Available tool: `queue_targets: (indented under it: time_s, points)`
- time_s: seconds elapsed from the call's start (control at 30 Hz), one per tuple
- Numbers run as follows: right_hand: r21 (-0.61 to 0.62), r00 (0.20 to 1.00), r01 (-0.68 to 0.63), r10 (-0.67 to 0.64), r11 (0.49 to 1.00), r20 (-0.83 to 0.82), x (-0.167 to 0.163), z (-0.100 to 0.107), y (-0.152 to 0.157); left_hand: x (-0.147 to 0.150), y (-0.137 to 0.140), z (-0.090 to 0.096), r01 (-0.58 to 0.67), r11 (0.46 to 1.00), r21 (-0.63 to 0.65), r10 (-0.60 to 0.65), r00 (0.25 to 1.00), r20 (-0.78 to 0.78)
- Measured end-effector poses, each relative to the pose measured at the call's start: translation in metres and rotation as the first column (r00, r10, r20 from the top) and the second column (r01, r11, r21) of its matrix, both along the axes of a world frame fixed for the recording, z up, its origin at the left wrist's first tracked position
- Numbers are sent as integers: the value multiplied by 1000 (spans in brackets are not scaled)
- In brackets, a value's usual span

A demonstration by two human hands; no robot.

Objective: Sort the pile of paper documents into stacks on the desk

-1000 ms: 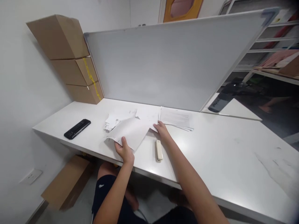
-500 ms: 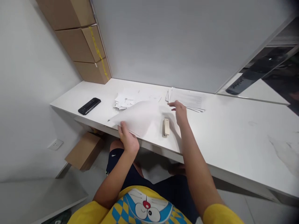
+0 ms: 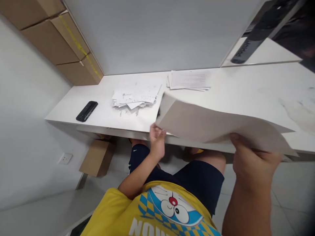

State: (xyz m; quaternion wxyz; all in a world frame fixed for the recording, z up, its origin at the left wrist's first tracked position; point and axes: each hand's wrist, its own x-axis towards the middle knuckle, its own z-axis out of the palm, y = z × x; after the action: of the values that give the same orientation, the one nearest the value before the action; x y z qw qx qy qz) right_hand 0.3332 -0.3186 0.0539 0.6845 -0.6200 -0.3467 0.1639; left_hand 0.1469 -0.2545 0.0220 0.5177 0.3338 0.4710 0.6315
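Observation:
Large white paper (image 3: 211, 123), slightly curved and tilted, hangs over the front edge of the desk. My left hand (image 3: 157, 142) pinches its left corner, fingers closed. At the right end my right hand (image 3: 253, 164) grips the lower edge, thumb on the near face and the other fingers partly hidden. Whether it is one sheet or more I cannot tell. Behind it on the desk lie an uneven paper pile (image 3: 136, 95) at the left and a neater paper stack (image 3: 189, 80) by the wall. No stapler shows now; the paper covers its former area.
A black phone-like device (image 3: 87, 111) lies at the left end of the white desk (image 3: 105, 114). Cardboard boxes (image 3: 61, 42) are stacked against the wall, and another cardboard box (image 3: 97, 157) is under the desk. A dark cylindrical object (image 3: 248, 49) is at the back right.
The paper has moved right and been raised, now stretched between both hands. My right hand has come from near the back stack to the paper's right end. The cream stapler is now out of sight.

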Motion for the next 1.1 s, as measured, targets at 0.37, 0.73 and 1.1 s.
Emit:
queue_targets:
  time_s: [0.37,0.73,1.1]
  points:
    - [-33,979,-175,170,984,-112,-25,-32,32,-36,36,-21,121,989,83,-96,961,-259]
    - [-82,956,-274,261,958,-136,-24,-65,14,-45,-3,-9,109,986,123,-66,949,-308]
    - [-337,884,-443,341,831,-320,9,-77,-8,-79,-3,-28,151,981,120,-21,700,-714]
